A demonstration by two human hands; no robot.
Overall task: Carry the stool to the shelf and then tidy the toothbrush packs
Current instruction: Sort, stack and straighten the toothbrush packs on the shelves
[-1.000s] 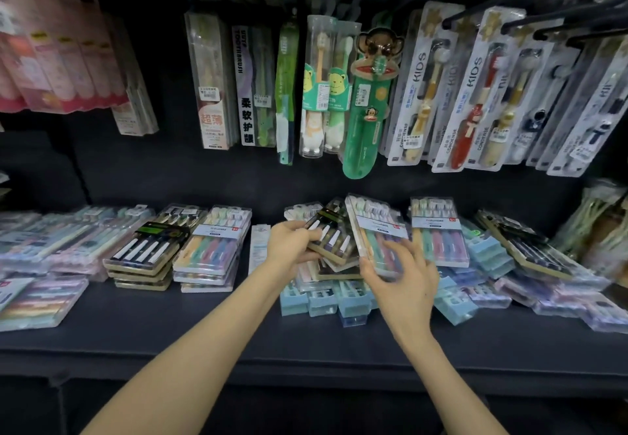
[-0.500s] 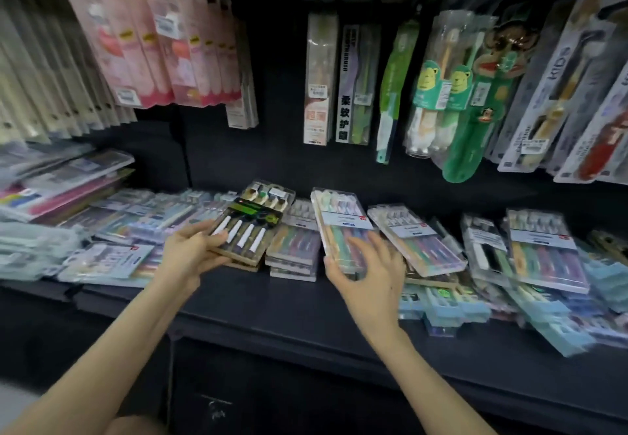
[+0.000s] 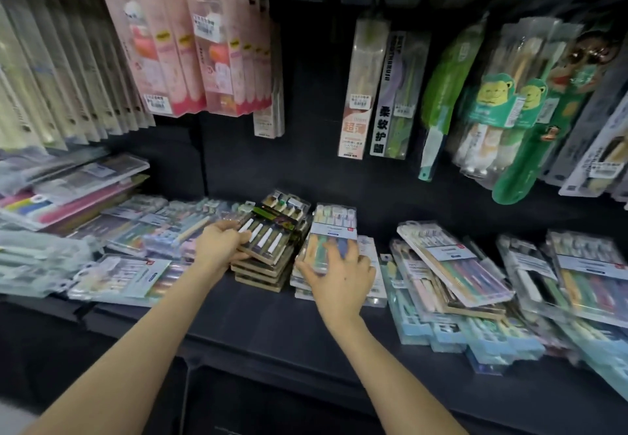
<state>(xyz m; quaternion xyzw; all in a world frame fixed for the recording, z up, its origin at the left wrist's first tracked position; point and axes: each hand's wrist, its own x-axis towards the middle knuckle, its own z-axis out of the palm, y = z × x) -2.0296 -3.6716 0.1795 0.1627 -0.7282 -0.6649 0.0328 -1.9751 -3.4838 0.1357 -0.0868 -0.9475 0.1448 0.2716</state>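
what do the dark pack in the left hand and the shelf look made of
Dark pack: seemingly a clear glossy plastic blister, given the glare, over dark card with tan edges. Shelf: matte black, no shine; painted metal or board, cannot tell which.

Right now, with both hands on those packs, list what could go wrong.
The left hand grips the black pack by its edge atop an uneven dark stack; a nudge may topple it. The right hand presses the pastel pack, which may slide askew. The tilted packs to its right lean toward the shelf front and might slip off.
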